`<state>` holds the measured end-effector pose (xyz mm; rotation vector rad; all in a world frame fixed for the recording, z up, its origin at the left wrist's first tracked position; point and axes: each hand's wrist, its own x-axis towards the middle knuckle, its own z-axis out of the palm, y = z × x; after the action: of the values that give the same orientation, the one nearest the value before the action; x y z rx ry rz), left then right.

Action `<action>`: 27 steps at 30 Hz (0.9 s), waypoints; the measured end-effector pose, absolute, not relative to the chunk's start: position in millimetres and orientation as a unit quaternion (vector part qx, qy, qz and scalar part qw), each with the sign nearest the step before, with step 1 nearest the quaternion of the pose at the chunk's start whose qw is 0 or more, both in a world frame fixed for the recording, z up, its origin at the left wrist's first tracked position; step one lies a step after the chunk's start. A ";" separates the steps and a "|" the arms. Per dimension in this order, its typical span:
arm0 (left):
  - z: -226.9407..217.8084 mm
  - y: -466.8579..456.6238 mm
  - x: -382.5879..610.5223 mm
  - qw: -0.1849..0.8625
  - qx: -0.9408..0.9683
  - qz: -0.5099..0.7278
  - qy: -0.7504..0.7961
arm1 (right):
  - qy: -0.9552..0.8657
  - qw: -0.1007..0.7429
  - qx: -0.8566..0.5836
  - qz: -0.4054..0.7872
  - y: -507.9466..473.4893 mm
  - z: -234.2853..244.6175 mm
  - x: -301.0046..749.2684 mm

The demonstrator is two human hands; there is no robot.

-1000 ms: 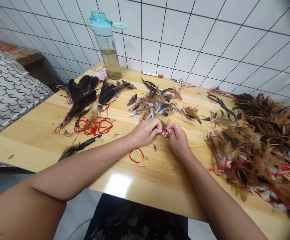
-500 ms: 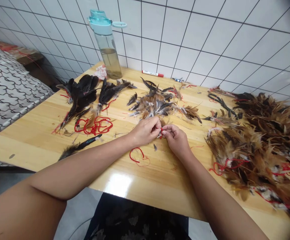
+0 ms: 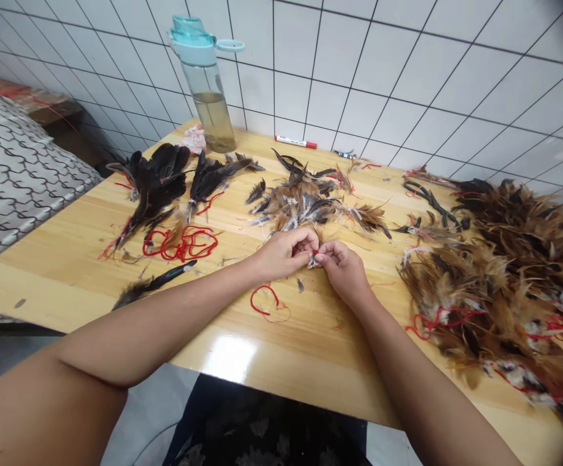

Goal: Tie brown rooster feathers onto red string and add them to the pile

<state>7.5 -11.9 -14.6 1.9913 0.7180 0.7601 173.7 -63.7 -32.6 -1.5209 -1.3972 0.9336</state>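
In the head view, my left hand (image 3: 285,254) and my right hand (image 3: 345,268) meet at the middle of the wooden table. Between their fingertips are a short piece of red string (image 3: 315,252) and the pale, fluffy quill ends of a small feather bunch (image 3: 312,263). The thumb and bent forefinger of my left hand close on the string. My right hand pinches at the same spot from the other side, thumb towards me. Most of the bunch is hidden behind the fingers. A brown-and-black feather pile (image 3: 305,197) lies just beyond my hands.
A loose red string loop (image 3: 264,301) lies nearer me, and a red string coil (image 3: 182,243) lies left. Dark feathers (image 3: 158,178) and a water bottle (image 3: 209,97) stand back left. Many brown feather bunches (image 3: 505,285) cover the right side. A red-capped marker (image 3: 295,142) lies by the wall.
My left forefinger has lifted and arched away from the thumb, shifting slightly right towards my right hand. The right hand has hardly moved.
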 end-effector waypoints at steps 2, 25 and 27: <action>-14.6 -10.1 7.6 0.473 0.776 0.306 0.282 | -0.535 0.444 -0.590 0.411 -63.3 -31.7 174.5; -21.5 -7.3 9.8 0.608 0.667 0.305 0.306 | -0.528 0.443 -0.589 0.422 -62.4 -29.8 173.8; -21.2 -7.6 10.2 0.601 0.669 0.306 0.314 | -0.537 0.439 -0.587 0.417 -62.5 -31.7 174.1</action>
<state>10.2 -7.6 -21.2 1.5497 0.7285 0.7089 174.1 -62.5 -31.7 -1.4588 -1.3344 1.0355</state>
